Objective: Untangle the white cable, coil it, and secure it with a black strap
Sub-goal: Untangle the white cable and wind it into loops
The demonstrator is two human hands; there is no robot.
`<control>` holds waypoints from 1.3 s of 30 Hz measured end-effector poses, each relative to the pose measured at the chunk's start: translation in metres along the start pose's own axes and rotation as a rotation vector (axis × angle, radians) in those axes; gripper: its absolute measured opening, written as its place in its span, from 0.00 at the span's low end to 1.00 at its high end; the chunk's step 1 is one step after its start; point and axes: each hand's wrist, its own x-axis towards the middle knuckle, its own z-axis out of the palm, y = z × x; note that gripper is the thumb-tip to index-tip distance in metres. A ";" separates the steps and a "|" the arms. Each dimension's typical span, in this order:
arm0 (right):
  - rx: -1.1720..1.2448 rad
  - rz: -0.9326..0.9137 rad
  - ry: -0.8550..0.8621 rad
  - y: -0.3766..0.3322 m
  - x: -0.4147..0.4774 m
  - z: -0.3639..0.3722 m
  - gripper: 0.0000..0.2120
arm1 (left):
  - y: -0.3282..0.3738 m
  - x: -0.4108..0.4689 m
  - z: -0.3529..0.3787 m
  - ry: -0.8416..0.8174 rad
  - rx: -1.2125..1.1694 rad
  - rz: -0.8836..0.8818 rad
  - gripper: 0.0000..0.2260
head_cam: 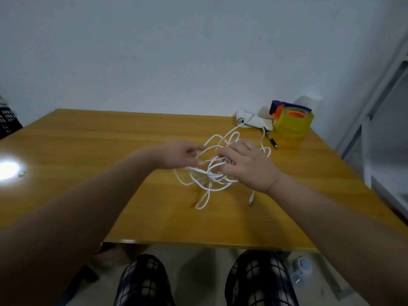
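A tangled white cable (pixel 207 180) lies in loose loops at the middle of the wooden table (pixel 88 151). My left hand (pixel 178 154) pinches a strand at the tangle's left side. My right hand (pixel 247 164) has its fingers curled into the loops on the right. One plug end (pixel 251 200) lies on the table below my right wrist. Another strand runs back to a white adapter (pixel 242 118) at the far right. A thin black strap (pixel 271 140) lies beyond the tangle, near the tape.
A yellow tape roll in an orange and blue dispenser (pixel 292 122) stands at the table's far right corner. A small metal piece (pixel 21 173) lies at the left. The table's front edge is just above my knees. A wall rises behind.
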 end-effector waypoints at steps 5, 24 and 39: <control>-0.045 0.139 -0.333 0.012 -0.009 0.012 0.10 | -0.016 0.008 0.008 0.529 -0.043 -0.079 0.08; 0.788 0.864 -0.494 0.027 0.033 0.026 0.31 | 0.010 0.013 -0.008 0.397 -0.700 0.105 0.05; 0.400 1.431 -0.790 0.067 -0.011 0.018 0.30 | -0.043 -0.001 -0.028 0.832 -1.331 -0.209 0.12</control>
